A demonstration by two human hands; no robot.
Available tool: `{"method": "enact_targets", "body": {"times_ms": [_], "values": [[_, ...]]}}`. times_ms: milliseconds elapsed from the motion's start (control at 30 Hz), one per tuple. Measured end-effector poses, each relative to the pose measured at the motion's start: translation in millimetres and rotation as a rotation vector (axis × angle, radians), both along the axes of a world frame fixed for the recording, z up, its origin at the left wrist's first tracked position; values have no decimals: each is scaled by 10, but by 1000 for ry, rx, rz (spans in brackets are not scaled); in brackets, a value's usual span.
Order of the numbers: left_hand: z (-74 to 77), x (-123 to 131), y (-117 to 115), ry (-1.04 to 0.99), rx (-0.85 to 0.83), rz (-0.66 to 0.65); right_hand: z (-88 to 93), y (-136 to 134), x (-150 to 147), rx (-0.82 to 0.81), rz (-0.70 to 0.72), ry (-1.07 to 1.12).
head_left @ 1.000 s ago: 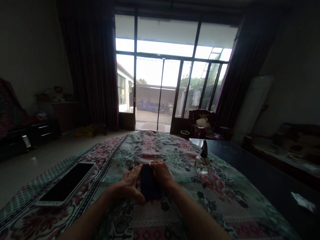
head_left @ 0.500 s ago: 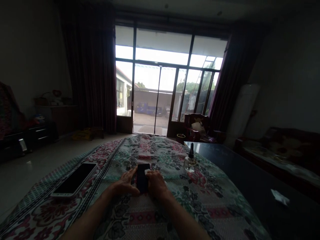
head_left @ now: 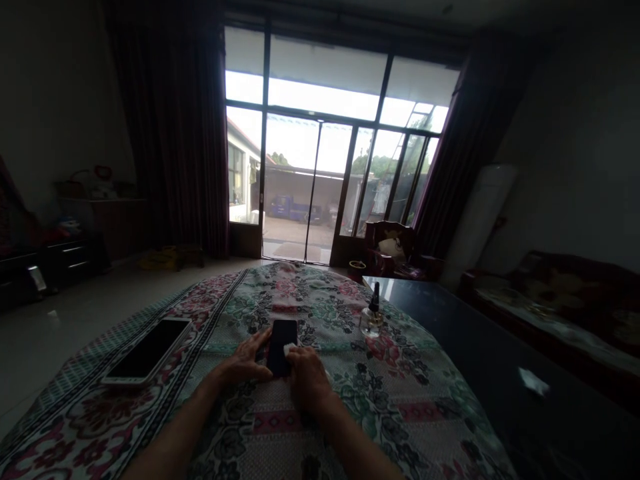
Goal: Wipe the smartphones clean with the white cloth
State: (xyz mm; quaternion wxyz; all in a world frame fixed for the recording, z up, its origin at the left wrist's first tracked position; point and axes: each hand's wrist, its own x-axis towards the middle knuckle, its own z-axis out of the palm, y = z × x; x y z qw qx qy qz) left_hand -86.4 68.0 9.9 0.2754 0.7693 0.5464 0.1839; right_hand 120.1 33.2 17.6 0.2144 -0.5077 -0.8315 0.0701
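Observation:
A small dark smartphone (head_left: 283,333) lies flat, screen up, on the flowered tablecloth (head_left: 345,427). Along its left edge my left hand (head_left: 245,360) steadies it, fingers stretched toward the upper side and thumb by the lower corner. My right hand (head_left: 309,377) is closed on a small white wad (head_left: 289,349), perhaps tissue or cloth, pressed against the screen's right side. To the right stands a clear glass bottle (head_left: 371,324) with a dark dropper-like top. A larger white-framed phone or tablet (head_left: 147,353) lies at the left, its screen dark.
A dark glossy table (head_left: 450,327) adjoins on the right, with a crumpled white piece (head_left: 534,382) on it. Beyond are a wooden armchair (head_left: 390,243), a sofa (head_left: 560,287), a low black cabinet (head_left: 75,257) and glass doors (head_left: 310,193) onto a yard.
My right hand has drawn the white wad slightly down and inward over the screen. The view has shifted a little; the smartphone stays in place under my left hand.

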Motion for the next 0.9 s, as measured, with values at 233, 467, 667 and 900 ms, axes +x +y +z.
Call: {"method": "enact_targets", "body": {"times_ms": [233, 467, 667, 900], "values": [[-97, -32, 8, -18, 28, -9, 36, 277, -44, 19, -26, -8], [-83, -34, -26, -41, 50, -15, 35, 651, -85, 35, -40, -11], [-12, 2, -79, -33, 19, 2, 53, 913, -145, 37, -44, -16], [61, 29, -101, -24, -30, 13, 18, 1159, -335, 51, 14, -7]]}}
